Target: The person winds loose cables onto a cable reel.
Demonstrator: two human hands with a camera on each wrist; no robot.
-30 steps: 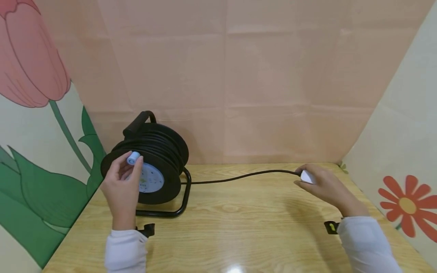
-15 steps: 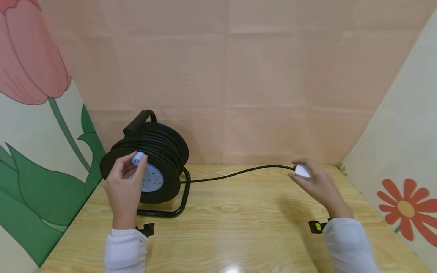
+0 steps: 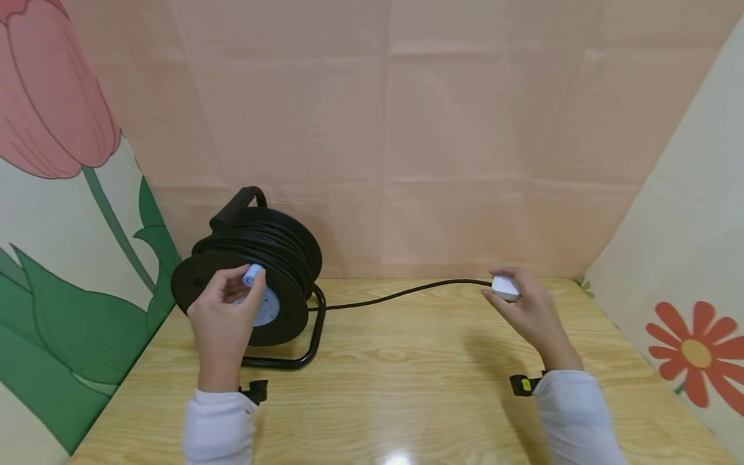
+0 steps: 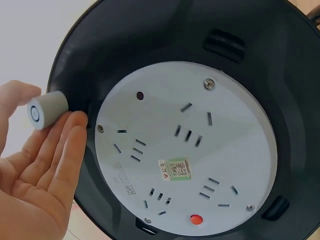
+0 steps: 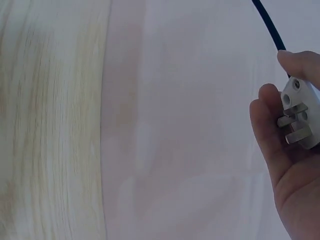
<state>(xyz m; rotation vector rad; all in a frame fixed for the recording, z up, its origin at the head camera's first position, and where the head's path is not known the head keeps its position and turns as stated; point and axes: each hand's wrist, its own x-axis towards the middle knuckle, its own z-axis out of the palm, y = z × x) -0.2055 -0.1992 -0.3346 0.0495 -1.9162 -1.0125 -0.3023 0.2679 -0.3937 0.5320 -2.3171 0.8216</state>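
Note:
A black cable reel (image 3: 270, 248) stands on the table at the left in the head view, with cord wound round its drum. My left hand (image 3: 221, 326) pinches the small light-coloured knob (image 4: 49, 109) on the reel's front flange between thumb and fingers. The round socket panel (image 4: 182, 145) with slots and a red button faces the left wrist camera. At the right, my right hand (image 3: 535, 313) grips the white plug (image 3: 506, 289) above the table. Metal prongs (image 5: 298, 135) on the plug show in the right wrist view. Black cord (image 3: 401, 296) runs from reel to plug.
The reel rests on a black tube frame (image 3: 299, 361) with a carry handle (image 3: 232, 208) on top. Behind the wooden table (image 3: 383, 387) hangs a pink backdrop (image 3: 442, 148). Flower-printed panels (image 3: 692, 194) flank both sides.
My left hand and the knob have moved right and slightly down along the flange. The right hand has come left and a little upward in the view with the plug, toward the reel.

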